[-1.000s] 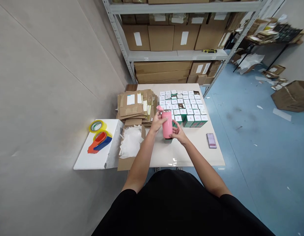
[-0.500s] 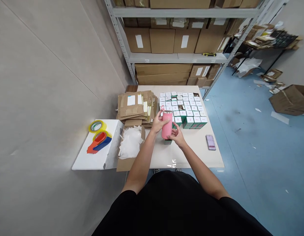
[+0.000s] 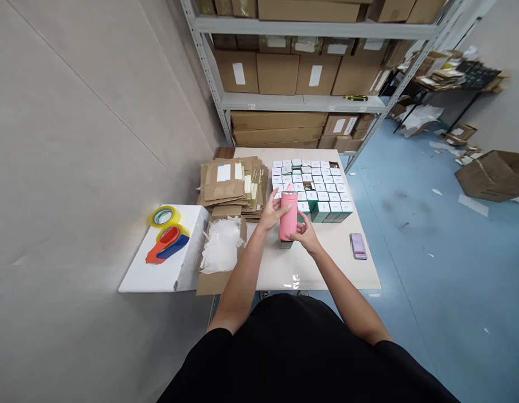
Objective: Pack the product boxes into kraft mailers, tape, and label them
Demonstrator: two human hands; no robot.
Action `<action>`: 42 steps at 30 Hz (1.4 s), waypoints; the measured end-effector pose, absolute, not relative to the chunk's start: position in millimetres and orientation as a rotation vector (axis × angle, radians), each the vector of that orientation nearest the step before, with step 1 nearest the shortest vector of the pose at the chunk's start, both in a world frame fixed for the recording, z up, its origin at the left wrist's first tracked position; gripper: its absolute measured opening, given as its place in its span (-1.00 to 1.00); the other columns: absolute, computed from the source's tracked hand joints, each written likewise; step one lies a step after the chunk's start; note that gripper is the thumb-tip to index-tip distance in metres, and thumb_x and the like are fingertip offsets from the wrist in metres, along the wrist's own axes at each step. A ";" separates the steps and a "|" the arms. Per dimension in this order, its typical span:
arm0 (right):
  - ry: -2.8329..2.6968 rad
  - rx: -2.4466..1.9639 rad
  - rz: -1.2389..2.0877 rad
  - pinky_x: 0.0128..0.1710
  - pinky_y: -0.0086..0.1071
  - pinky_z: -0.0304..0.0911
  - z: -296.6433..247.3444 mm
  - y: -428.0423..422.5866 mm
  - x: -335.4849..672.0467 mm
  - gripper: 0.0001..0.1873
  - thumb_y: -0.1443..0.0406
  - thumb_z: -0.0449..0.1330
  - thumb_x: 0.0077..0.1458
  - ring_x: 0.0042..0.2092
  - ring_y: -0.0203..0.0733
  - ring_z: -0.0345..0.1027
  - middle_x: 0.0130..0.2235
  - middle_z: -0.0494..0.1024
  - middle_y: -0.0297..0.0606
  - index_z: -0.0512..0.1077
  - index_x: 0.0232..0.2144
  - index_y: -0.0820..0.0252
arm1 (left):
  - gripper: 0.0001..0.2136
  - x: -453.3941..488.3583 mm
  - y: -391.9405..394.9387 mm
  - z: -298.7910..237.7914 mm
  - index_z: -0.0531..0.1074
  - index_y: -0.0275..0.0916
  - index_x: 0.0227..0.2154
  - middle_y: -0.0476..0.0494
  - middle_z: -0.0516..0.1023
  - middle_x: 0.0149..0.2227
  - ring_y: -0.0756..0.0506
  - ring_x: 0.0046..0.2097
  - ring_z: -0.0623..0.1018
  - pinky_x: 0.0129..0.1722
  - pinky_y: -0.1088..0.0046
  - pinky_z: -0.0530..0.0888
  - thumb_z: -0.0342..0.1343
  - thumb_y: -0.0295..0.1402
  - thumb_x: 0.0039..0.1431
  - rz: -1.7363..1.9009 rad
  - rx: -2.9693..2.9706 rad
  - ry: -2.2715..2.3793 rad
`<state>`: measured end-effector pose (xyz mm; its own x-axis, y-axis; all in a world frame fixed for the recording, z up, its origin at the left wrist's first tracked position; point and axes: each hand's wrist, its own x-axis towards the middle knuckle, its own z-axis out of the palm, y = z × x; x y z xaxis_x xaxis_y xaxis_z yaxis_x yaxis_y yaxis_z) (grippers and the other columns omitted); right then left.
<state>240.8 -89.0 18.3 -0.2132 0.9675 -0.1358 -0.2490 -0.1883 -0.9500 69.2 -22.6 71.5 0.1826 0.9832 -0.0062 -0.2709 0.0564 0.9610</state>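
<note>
Beige wall at left; tape rolls [image 3: 163,215] on a white stand; flattened cardboard [image 3: 230,182] and rows of small green boxes [image 3: 326,193] on a pale tabletop [image 3: 326,263]; shelving [image 3: 301,102] behind; blue floor [image 3: 431,252] at right. At centre, left hand [image 3: 271,214] and right hand [image 3: 306,235] both gripping a pink bottle [image 3: 288,215], upright over the tabletop's middle.
</note>
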 end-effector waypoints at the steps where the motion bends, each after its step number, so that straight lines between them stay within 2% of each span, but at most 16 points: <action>1: -1.056 -1.036 1.567 0.01 -0.05 0.50 18.2 -89.0 241.0 0.31 0.13 0.61 -0.32 -0.05 0.00 0.58 -0.06 0.63 -0.24 0.03 0.41 -0.13 | 0.03 69.3 -22.1 72.3 0.07 -0.10 0.45 -0.30 0.53 0.09 -0.22 0.06 0.59 0.10 0.15 0.51 0.50 -0.14 -0.02 1.150 1.061 0.891; 8: -1.082 -0.999 1.610 0.04 -0.06 0.49 19.1 -89.9 242.7 0.30 0.12 0.57 -0.20 0.01 -0.01 0.55 0.00 0.60 -0.22 -0.07 0.45 -0.16 | 0.06 68.0 -16.7 70.3 0.08 -0.13 0.45 -0.21 0.58 -0.08 -0.18 -0.07 0.62 0.03 0.16 0.54 0.53 -0.20 -0.08 1.135 1.013 0.922; 12: -1.088 -1.020 1.575 -0.06 -0.09 0.52 18.4 -88.7 242.5 0.30 0.14 0.59 -0.26 -0.12 -0.04 0.57 -0.10 0.61 -0.27 0.01 0.44 -0.14 | 0.00 69.1 -17.8 68.5 0.10 -0.12 0.44 -0.26 0.58 0.03 -0.19 0.02 0.60 0.08 0.18 0.52 0.50 -0.18 -0.02 1.112 1.020 0.873; 14: -1.080 -1.049 1.530 -0.07 -0.12 0.52 17.2 -88.1 242.6 0.33 0.16 0.60 -0.30 -0.16 -0.08 0.56 -0.16 0.59 -0.33 0.03 0.43 -0.13 | 0.02 69.6 -17.2 69.2 0.11 -0.11 0.44 -0.27 0.55 0.08 -0.20 0.06 0.58 0.10 0.18 0.52 0.52 -0.20 -0.05 1.111 1.027 0.889; 16: -1.069 -1.058 1.532 -0.05 -0.12 0.52 16.7 -87.7 243.4 0.36 0.18 0.61 -0.32 -0.16 -0.10 0.55 -0.18 0.58 -0.36 0.00 0.45 -0.14 | 0.05 69.5 -15.9 69.8 0.12 -0.14 0.43 -0.27 0.57 0.05 -0.21 0.04 0.59 0.08 0.17 0.53 0.55 -0.23 -0.10 1.113 1.027 0.931; 21: -1.057 -1.003 1.660 0.02 -0.03 0.52 22.7 -85.6 246.6 0.36 0.19 0.58 -0.24 -0.07 -0.04 0.58 -0.05 0.62 -0.26 -0.09 0.47 -0.14 | -0.01 67.8 -15.6 69.9 0.12 -0.20 0.44 -0.25 0.64 -0.08 -0.21 -0.05 0.63 0.06 0.12 0.54 0.50 -0.20 -0.02 1.117 1.013 0.945; 26: -1.051 -1.039 1.594 0.02 0.03 0.53 25.2 -84.5 245.4 0.39 0.21 0.60 -0.28 -0.07 0.02 0.61 -0.03 0.64 -0.21 -0.08 0.47 -0.13 | 0.02 67.5 -16.2 71.4 0.06 -0.10 0.46 -0.30 0.56 0.10 -0.23 0.10 0.58 0.13 0.15 0.51 0.50 -0.16 -0.01 1.108 1.059 0.904; 28: -1.056 -1.036 1.589 0.02 0.02 0.53 23.1 -84.9 244.9 0.41 0.21 0.60 -0.28 -0.07 0.01 0.61 -0.03 0.64 -0.23 -0.11 0.48 -0.14 | 0.08 66.7 -15.2 71.3 0.03 -0.11 0.47 -0.28 0.57 0.06 -0.22 0.08 0.58 0.12 0.15 0.51 0.53 -0.17 -0.06 1.117 1.049 0.924; 32: -1.089 -0.996 1.649 0.02 -0.02 0.52 20.9 -84.7 246.0 0.30 0.18 0.57 -0.18 -0.02 0.00 0.60 0.00 0.64 -0.21 -0.06 0.46 -0.15 | 0.11 65.4 -14.9 69.0 -0.03 -0.14 0.48 -0.20 0.62 -0.09 -0.18 -0.04 0.62 0.07 0.15 0.52 0.52 -0.21 -0.05 1.137 0.985 0.943; 35: -1.087 -0.984 1.674 -0.01 -0.01 0.53 23.1 -83.9 246.6 0.24 0.21 0.55 -0.20 -0.05 0.01 0.61 0.03 0.65 -0.18 0.01 0.43 -0.13 | 0.12 67.0 -17.0 68.9 -0.07 -0.13 0.49 -0.20 0.62 -0.06 -0.18 -0.03 0.61 0.07 0.16 0.52 0.50 -0.19 -0.03 1.116 0.983 0.907; 39: -1.063 -1.005 1.660 0.01 0.00 0.52 27.1 -85.4 246.2 0.26 0.24 0.56 -0.24 -0.04 0.02 0.61 0.05 0.64 -0.17 0.01 0.42 -0.11 | 0.09 70.0 -19.2 72.8 -0.01 -0.10 0.48 -0.24 0.57 0.04 -0.19 0.04 0.58 0.09 0.19 0.52 0.52 -0.19 -0.04 1.123 1.019 0.926; 42: -1.069 -0.998 1.699 0.03 -0.03 0.52 28.1 -87.3 246.7 0.31 0.25 0.57 -0.23 0.01 0.01 0.59 0.09 0.62 -0.17 -0.04 0.44 -0.13 | 0.06 70.5 -20.0 75.2 0.06 -0.14 0.46 -0.22 0.60 -0.03 -0.18 -0.02 0.60 0.06 0.18 0.54 0.52 -0.21 -0.06 1.137 1.030 0.979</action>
<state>246.7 -87.3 28.1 -0.3007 0.9378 -0.1736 -0.2492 -0.2529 -0.9349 70.5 -20.0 75.2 0.1529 0.9850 -0.0804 -0.2262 0.1140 0.9674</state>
